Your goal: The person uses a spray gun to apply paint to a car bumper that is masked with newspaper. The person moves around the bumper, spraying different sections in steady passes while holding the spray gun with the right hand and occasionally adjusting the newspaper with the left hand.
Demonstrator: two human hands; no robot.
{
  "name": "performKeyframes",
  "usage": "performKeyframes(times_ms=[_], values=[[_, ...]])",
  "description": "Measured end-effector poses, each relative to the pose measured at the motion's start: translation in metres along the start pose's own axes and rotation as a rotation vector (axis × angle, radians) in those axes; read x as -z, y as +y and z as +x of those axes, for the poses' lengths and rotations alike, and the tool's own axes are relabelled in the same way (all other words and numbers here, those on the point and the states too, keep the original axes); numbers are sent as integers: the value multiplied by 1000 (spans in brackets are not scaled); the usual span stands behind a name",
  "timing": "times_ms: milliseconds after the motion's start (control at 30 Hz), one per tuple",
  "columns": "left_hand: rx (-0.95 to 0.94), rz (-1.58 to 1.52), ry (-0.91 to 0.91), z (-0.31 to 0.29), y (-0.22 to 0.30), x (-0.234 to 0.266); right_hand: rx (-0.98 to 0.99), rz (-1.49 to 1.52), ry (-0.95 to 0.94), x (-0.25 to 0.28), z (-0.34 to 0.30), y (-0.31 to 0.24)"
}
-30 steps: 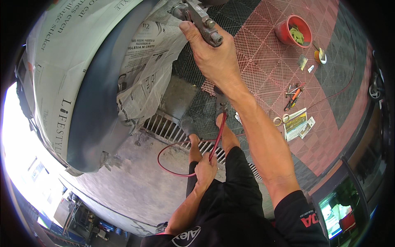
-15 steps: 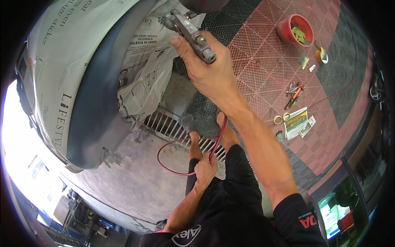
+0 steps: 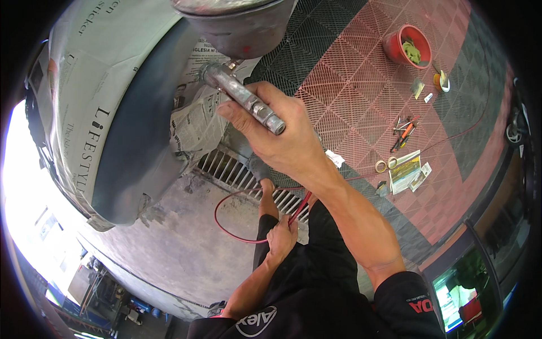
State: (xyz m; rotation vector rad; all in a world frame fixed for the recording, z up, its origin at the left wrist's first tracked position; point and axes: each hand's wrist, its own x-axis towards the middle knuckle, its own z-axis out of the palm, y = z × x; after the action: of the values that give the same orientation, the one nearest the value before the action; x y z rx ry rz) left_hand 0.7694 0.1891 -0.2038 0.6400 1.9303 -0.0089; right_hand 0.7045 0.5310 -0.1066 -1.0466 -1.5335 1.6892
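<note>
My right hand (image 3: pixel 282 130) is wrapped round the handle of a metal spray gun (image 3: pixel 244 96). On the gun sits a grey paint cup (image 3: pixel 243 34), at the top of the view. The nozzle end points left, toward a curved, smooth dark-grey vehicle panel (image 3: pixel 132 130), and looks apart from it. Printed masking paper (image 3: pixel 82 135) covers the area left of that panel; newspaper (image 3: pixel 197 124) lines its right side. Low in front of my body, my left hand (image 3: pixel 281 237) is closed on a red air hose (image 3: pixel 216 220), which loops out to the left.
Below me, a metal drain grate (image 3: pixel 226 172) crosses the concrete floor (image 3: pixel 197 226). Red and dark floor tiles (image 3: pixel 350 101) spread right, bearing a red bucket (image 3: pixel 406 48) with a green cloth, hand tools (image 3: pixel 405 134), tape rolls (image 3: pixel 381 166) and a small tub (image 3: pixel 442 82).
My right hand and the spray gun have come nearer to me and slightly left along the panel, bringing the cup into fuller view. My left hand stays on the hose, nearly still.
</note>
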Motion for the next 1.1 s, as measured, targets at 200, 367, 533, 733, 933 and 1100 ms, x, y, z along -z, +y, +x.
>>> performKeyframes(times_ms=[200, 367, 533, 733, 933, 1100], values=[[-17, -7, 13, 1, 11, 3, -58, 27, 51, 17, 22, -4], [-3, -31, 36, 7, 24, 9, 2, 19, 118, 28, 46, -5], [-58, -54, 77, 13, 26, 5, 40, -40, 144, 43, 69, 6], [-32, -51, 48, 17, 40, 11, 9, -10, 172, 50, 77, 0], [-31, -45, 50, 13, 35, 11, 50, -5, 150, 38, 57, -2], [-29, -40, 63, 5, 27, 8, -49, -9, 82, 23, 35, -19]])
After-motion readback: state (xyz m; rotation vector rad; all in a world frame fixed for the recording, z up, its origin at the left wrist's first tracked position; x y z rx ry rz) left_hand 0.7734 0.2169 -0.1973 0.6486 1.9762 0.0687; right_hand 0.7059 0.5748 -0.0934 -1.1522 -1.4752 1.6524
